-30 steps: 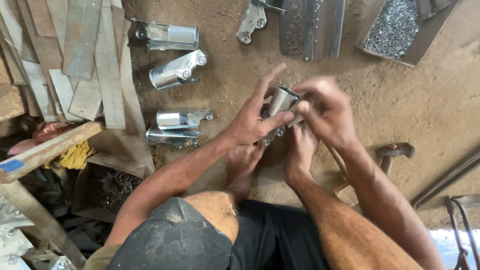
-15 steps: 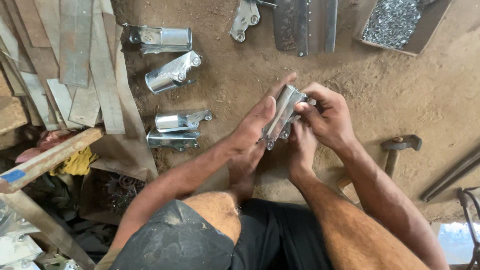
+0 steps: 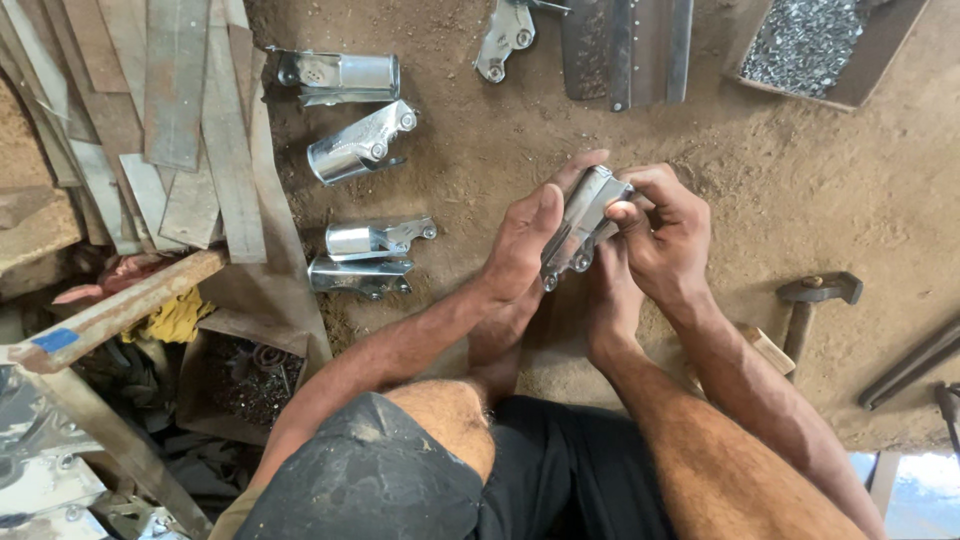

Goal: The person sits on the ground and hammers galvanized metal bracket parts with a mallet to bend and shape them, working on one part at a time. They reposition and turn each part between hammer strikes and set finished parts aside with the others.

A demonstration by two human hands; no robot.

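Together, left hand (image 3: 522, 240) and right hand (image 3: 665, 235) clasp a metal bracket (image 3: 580, 222), its middle hidden.

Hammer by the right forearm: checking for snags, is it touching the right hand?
Apart. The head view shows bare dirt between the hammer and the right hand.

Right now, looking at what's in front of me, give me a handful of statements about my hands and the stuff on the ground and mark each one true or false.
1. Both hands hold one shiny metal bracket. True: the left hand and the right hand grip it together.
2. The hammer is in the right hand. False: it lies on the dirt ground, right of the hands.
3. Four similar metal pieces lie on the ground left of the hands. True.
4. The box of small metal bits sits at the lower left. False: it is at the upper right.
5. Flat metal strips lie at the left. True.
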